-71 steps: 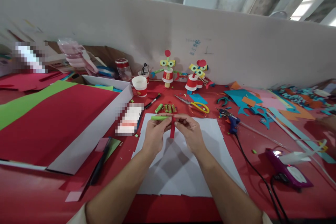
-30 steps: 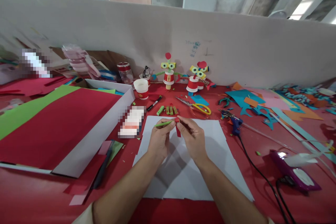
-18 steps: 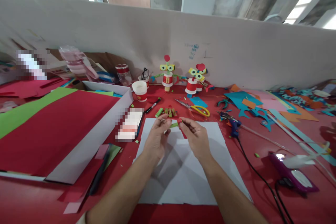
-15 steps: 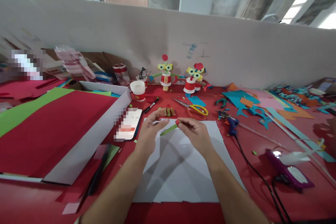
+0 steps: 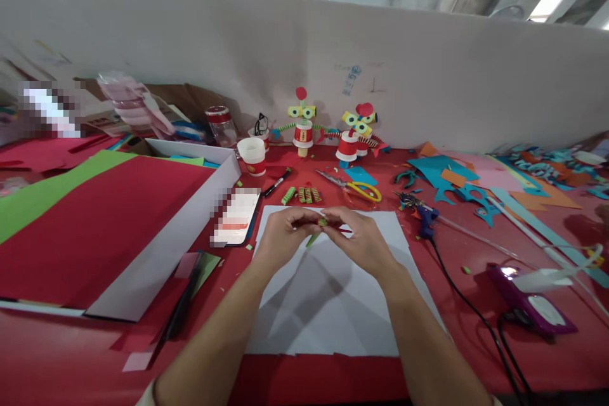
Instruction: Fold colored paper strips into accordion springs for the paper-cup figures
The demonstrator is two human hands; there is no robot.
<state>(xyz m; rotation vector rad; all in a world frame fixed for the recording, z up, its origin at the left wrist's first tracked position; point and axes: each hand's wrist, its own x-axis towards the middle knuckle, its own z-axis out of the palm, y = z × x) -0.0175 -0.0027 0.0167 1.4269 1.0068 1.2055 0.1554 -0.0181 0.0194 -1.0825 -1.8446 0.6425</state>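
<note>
Above the white paper sheets [image 5: 323,317], my left hand [image 5: 283,238] and my right hand [image 5: 359,238] meet fingertip to fingertip. Between them they pinch a folded paper strip [image 5: 323,222] in green and red. One green end [image 5: 312,240] hangs down toward the sheet, and a dark red end [image 5: 345,230] sticks out by my right fingers. Both hands are closed on it; the fingertips partly hide the fold. Just beyond lie several small pleated paper springs [image 5: 309,195], with a green one [image 5: 288,195] at their left.
Yellow-handled scissors [image 5: 364,191], a marker [image 5: 276,182] and a phone [image 5: 238,217] lie around the paper. Paper-cup figures [image 5: 303,134] stand by the wall. At right are a glue gun [image 5: 425,216], its cord and a purple power strip [image 5: 533,301]. A white box [image 5: 190,228] sits left.
My left hand has closed onto the strip and both hands have come together. The strip, extended leftward before, is now mostly bunched between my fingers. The view has tilted slightly downward.
</note>
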